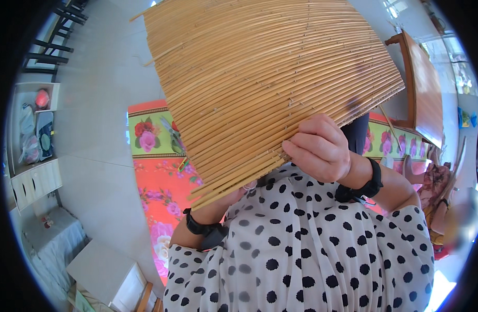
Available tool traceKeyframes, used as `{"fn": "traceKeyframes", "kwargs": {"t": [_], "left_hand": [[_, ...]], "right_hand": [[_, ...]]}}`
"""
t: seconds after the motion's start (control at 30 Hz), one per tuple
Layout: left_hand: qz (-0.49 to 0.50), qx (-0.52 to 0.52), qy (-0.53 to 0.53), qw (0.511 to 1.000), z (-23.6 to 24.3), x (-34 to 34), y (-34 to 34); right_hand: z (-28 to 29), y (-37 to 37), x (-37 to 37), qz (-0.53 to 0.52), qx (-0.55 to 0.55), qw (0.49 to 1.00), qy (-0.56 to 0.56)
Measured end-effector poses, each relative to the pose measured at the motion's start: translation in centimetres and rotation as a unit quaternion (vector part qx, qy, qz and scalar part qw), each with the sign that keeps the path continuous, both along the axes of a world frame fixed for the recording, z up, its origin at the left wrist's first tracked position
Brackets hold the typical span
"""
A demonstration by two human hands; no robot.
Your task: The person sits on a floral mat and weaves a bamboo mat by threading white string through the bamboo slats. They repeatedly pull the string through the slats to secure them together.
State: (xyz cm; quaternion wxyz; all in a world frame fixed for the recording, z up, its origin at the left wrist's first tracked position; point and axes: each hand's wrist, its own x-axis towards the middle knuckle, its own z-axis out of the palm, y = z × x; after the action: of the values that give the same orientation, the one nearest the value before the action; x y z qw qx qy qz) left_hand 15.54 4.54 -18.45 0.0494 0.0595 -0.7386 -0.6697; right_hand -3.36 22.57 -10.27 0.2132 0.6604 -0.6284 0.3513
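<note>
A mat of thin tan bamboo slats [265, 62], bound with fine strands, is held up before me and spans the upper middle of the view. My right hand [317, 148] grips its near edge with fingers curled over the slats. Behind the lower left corner is my left hand [234, 193], mostly covered by loose-ended slats, so its fingers and grip are hidden. Beyond the mat's left edge, a tool with green handles [183, 165] lies on a red-and-green floral mat [158, 197]. Both wrists have black bands.
A wooden table [423, 91] stands at right, with another person [439, 208] seated below it. On the left are dark chairs [52, 47], a white shelf with bagged items [34, 125], a covered box [52, 236] and a pale cabinet [106, 275] on the tiled floor.
</note>
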Motion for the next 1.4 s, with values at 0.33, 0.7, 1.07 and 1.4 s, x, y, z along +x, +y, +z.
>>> {"fn": "traceKeyframes", "kwargs": {"t": [0.33,0.7,1.07,1.4], "left_hand": [[-0.010,-0.083,0.020,0.996,0.8,0.4,-0.1],[-0.010,-0.153,0.046,0.987,1.4,0.2,0.2],[-0.002,-0.214,0.104,0.971,2.2,-1.0,1.0],[-0.029,-0.240,0.073,0.968,1.5,-0.5,0.6]], "right_hand": [[-1.1,0.6,0.2,0.025,0.017,1.000,0.000],[-1.0,0.6,0.0,0.024,0.012,1.000,0.002],[-0.9,0.4,0.1,0.023,0.010,1.000,0.010],[-1.1,0.4,0.4,0.020,0.010,1.000,0.009]]}}
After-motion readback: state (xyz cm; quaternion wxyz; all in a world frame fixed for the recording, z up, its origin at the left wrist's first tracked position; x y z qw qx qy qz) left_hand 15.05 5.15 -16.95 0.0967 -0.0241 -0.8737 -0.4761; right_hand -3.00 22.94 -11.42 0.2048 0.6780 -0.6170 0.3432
